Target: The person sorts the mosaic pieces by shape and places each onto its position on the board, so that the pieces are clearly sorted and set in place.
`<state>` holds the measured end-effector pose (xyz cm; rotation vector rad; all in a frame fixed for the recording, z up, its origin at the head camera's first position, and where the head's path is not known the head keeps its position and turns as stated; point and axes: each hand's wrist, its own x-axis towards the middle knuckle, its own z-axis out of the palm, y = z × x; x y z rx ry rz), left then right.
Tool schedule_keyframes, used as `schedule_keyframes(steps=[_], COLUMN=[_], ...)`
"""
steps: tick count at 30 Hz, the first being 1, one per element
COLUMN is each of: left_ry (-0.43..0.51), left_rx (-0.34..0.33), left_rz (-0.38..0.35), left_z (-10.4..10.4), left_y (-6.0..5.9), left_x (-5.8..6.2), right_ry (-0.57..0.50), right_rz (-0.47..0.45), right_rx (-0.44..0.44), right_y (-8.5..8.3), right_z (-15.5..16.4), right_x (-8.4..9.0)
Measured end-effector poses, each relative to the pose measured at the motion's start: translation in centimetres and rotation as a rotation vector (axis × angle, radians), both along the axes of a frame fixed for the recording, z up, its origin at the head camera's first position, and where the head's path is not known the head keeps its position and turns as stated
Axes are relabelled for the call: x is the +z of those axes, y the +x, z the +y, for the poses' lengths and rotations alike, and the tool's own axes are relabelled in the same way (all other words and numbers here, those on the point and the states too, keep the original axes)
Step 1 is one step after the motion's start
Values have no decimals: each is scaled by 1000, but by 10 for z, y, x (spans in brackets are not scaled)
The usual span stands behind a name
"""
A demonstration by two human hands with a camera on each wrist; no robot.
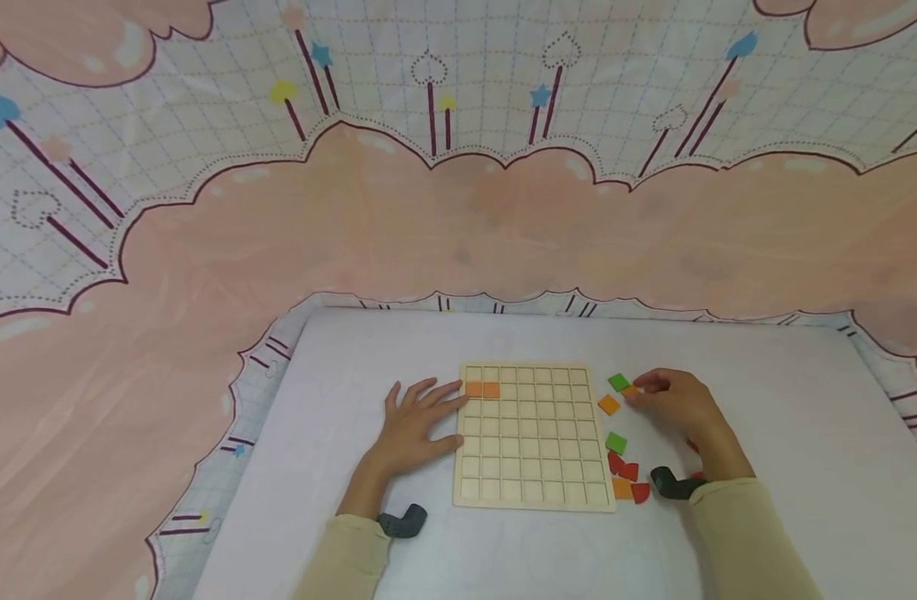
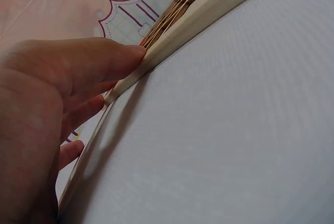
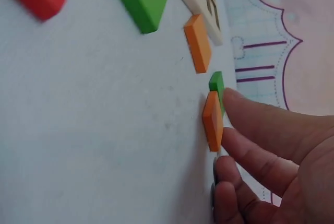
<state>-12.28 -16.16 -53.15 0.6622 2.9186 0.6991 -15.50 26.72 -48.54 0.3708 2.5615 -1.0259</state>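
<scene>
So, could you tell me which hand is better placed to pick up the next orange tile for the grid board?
The right hand, probably. Its fingertips already touch an orange tile lying beside the green tile, right of the board. The left hand lies flat at the board's left edge, away from the loose tiles.

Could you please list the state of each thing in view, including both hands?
Board: flat on the table, two orange tiles seated in its top-left cells, other cells empty.
Left hand: open, fingers resting against the board's left edge.
Right hand: fingertips touching an orange tile.
Loose tiles: lying right of the board.
</scene>
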Motion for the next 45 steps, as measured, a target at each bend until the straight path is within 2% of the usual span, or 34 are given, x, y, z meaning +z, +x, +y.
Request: schedule_keyframes(steps=[7,13,23,29,32,39,45], left_ry=[1,-1,-1,-10,-7,-7,-2], left_rx=[1,4,-1,2,2,-1,-1], left_rz=[10,12,9,10,13,8,0], left_z=[1,0,-1,-2,-2,-2,-1], left_y=[0,0,-1,-1,-1,-1,0], left_x=[-2,-3,-4,-4,-4,-3,-1], right_ry=[60,51,52,34,-35,-291,-381], right_rz=[-25,-39,19,60,71,87,114], right_rx=[68,62,87,71,62,40,57], right_y=[-8,-9,-7,-4,-3,-1,-3], right_z=[1,-1,0,-1,-4,-24,-39], right_x=[6,7,8,7,8,9,8])
